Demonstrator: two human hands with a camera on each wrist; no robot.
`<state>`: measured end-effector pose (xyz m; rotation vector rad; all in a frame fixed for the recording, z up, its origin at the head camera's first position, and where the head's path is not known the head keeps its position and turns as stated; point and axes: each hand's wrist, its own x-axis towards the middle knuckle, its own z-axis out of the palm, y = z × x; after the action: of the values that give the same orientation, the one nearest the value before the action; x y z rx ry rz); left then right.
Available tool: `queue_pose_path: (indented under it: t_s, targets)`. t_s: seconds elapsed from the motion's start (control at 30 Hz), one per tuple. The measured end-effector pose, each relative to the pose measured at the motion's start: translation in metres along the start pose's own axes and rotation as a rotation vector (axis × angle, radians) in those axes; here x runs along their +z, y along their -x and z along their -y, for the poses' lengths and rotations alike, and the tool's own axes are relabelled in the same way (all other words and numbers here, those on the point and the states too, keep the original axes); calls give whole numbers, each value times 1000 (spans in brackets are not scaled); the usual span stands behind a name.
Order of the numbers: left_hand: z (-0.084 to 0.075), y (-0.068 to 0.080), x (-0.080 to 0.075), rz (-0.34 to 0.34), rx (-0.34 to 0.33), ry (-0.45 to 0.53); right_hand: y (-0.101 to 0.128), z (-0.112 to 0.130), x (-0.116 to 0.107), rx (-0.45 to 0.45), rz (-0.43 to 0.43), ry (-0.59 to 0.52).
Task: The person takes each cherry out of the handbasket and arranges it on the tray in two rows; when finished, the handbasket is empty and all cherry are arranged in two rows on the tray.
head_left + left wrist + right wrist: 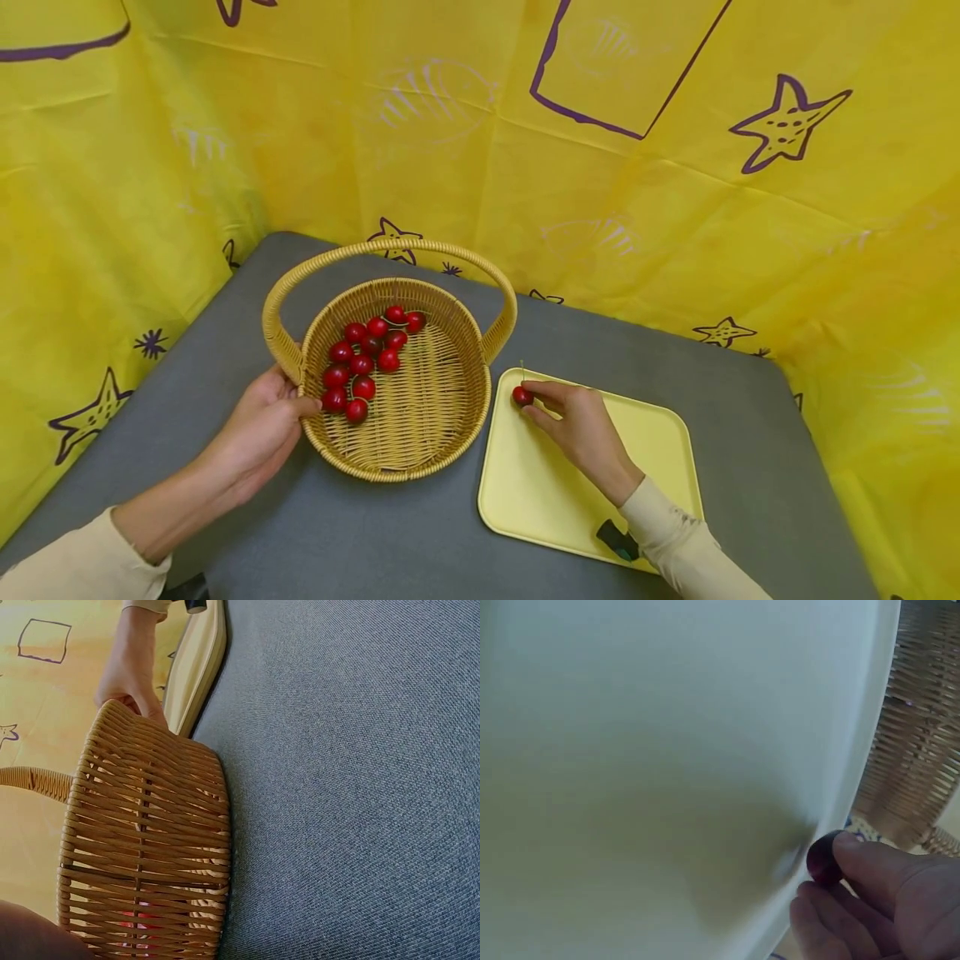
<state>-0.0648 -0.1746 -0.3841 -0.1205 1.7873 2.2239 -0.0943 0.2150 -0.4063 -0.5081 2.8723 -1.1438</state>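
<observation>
A round wicker basket (427, 400) with a tall arched handle stands on the grey table. Several dark red cherries (362, 364) lie together in its left half. At the basket's left rim, near the foot of the handle, my left hand (258, 425) grips the edge, thumb on the inner side. My right hand (588, 429) pinches one cherry (824, 859) between thumb and fingers, its green stem pointing up in the head view. That cherry is over the upper left corner of a pale yellow tray (540, 500), just right of the basket.
Grey cloth covers the table (360, 550). Yellow fabric (450, 167) with purple starfish drawings hangs behind and along both sides. A small black device (617, 540) shows beside the right wrist, over the tray's front edge.
</observation>
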Motion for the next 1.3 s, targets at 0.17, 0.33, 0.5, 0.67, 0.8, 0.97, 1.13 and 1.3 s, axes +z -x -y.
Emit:
queue_pose_path:
  t_s: [0.17, 0.33, 0.5, 0.67, 0.8, 0.97, 1.13, 1.3]
  targets:
    - [1, 2, -1, 3, 1, 0, -1, 0, 2, 2, 8, 32]
    - [1, 3, -2, 8, 3, -2, -3, 0, 2, -16, 0, 45]
    - [1, 5, -2, 9, 2, -3, -2, 1, 3, -17, 9, 72]
    - [-1, 5, -2, 14, -5, -7, 0, 11, -7, -45, -14, 129]
    - [-2, 4, 0, 14, -6, -7, 1, 30, -21, -90, -49, 135]
    - [-3, 3, 1, 8, -9, -18, 2, 59, -26, -143, -59, -4]
    - [-4, 1, 2, 1, -12, -21, -4, 84, -13, -214, -3, -123]
    - [-4, 1, 1, -4, -14, -16, -22, 98, 12, -232, 92, -191]
